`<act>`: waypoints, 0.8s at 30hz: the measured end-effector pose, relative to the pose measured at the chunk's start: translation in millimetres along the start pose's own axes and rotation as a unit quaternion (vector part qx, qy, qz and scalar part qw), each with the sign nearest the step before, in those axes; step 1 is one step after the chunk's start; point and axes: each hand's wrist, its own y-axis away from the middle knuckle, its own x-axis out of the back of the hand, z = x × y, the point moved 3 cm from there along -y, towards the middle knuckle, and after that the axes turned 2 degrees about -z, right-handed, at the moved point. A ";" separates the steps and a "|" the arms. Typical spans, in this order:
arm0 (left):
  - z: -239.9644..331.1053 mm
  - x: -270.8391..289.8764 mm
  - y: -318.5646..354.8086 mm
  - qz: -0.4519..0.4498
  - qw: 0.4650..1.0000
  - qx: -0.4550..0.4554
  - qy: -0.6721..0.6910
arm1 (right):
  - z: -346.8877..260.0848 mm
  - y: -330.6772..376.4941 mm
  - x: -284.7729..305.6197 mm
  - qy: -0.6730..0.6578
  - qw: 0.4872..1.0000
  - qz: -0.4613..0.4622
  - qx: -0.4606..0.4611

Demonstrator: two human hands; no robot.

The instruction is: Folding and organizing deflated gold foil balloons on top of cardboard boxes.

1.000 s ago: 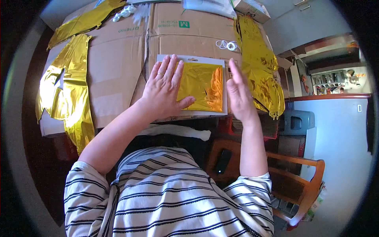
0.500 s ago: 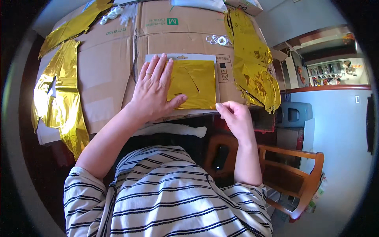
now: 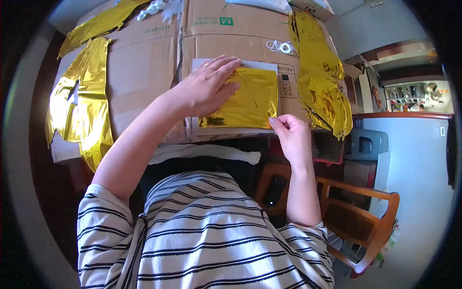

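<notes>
A flat, squarish sheet of folded gold foil [image 3: 253, 98] lies on a white card [image 3: 240, 131] near the front of the cardboard. My left hand [image 3: 211, 86] rests on the foil's upper left part, its fingers stretched out and its palm covering that side. At the foil's lower right corner, my right hand [image 3: 292, 134] is closed, pinching the edge between thumb and forefinger. Creases run along the foil's lower edge.
Flattened cardboard [image 3: 139, 91] covers the table. Long gold foil pieces lie at the left [image 3: 91, 86] and right [image 3: 320, 77]. A coil of white string [image 3: 285, 47] sits behind the card. A wooden chair [image 3: 356, 216] stands at lower right.
My left hand has turned and slid toward the foil's upper left, fingers now pointing more to the right. The right hand keeps its pinch on the corner. The whole view has shifted slightly.
</notes>
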 end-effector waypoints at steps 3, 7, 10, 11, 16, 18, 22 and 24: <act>-0.6 0.3 3.7 0.017 0.997 -0.034 -0.069 | -1.7 1.5 -1.3 0.019 1.000 0.022 0.006; 12.8 -16.9 15.5 0.066 0.977 -0.076 -0.186 | -7.9 2.5 -3.0 0.022 1.000 0.018 0.001; 10.7 -25.2 17.1 0.055 0.969 -0.083 -0.225 | -3.9 1.0 -2.6 0.022 1.000 0.011 0.004; 8.6 -27.3 17.8 0.010 0.970 -0.055 -0.238 | -1.1 0.4 -2.7 0.023 1.000 0.008 0.006; 12.5 -29.3 17.3 -0.013 0.965 -0.041 -0.259 | -0.2 -0.4 -3.3 0.011 1.000 0.010 0.004; 13.0 -29.4 17.1 -0.020 0.964 -0.037 -0.263 | -0.6 -0.8 -3.5 0.014 1.000 0.017 0.009; 13.7 -29.4 17.1 -0.027 0.963 -0.031 -0.265 | 0.6 2.0 -6.3 0.032 0.999 0.042 0.013; 14.4 -29.4 17.2 -0.032 0.962 -0.027 -0.271 | 0.2 4.9 -9.1 0.051 0.996 0.062 0.023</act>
